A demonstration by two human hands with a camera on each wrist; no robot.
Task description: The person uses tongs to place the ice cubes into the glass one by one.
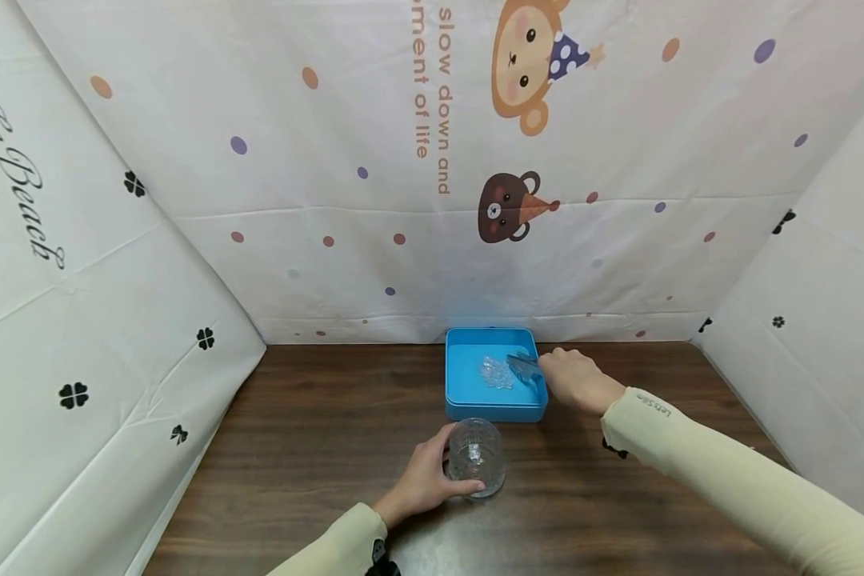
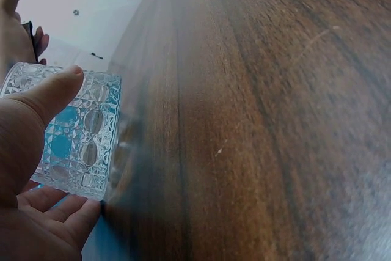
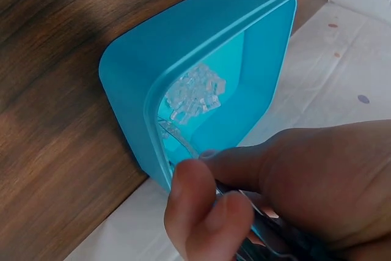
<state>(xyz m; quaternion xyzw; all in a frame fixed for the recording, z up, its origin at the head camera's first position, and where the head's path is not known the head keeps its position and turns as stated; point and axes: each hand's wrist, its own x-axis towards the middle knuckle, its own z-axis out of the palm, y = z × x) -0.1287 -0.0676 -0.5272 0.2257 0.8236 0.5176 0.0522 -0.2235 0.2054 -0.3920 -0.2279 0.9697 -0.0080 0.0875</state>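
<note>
Head view: clasping clear glass with left hand, at six o'clock from blue box; gripping slim tool with right hand at three o'clock. Left wrist: grasping glass around patterned side. Right wrist: pinching tool, with clear pieces at twelve o'clock.

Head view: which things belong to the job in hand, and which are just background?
Apparently in use:
patterned clear glass, gripped by the left hand
slim utensil, type unclear, in the right hand
clear cube-like pieces
blue box holding them

Just background:
wooden tabletop
printed white cloth
</note>
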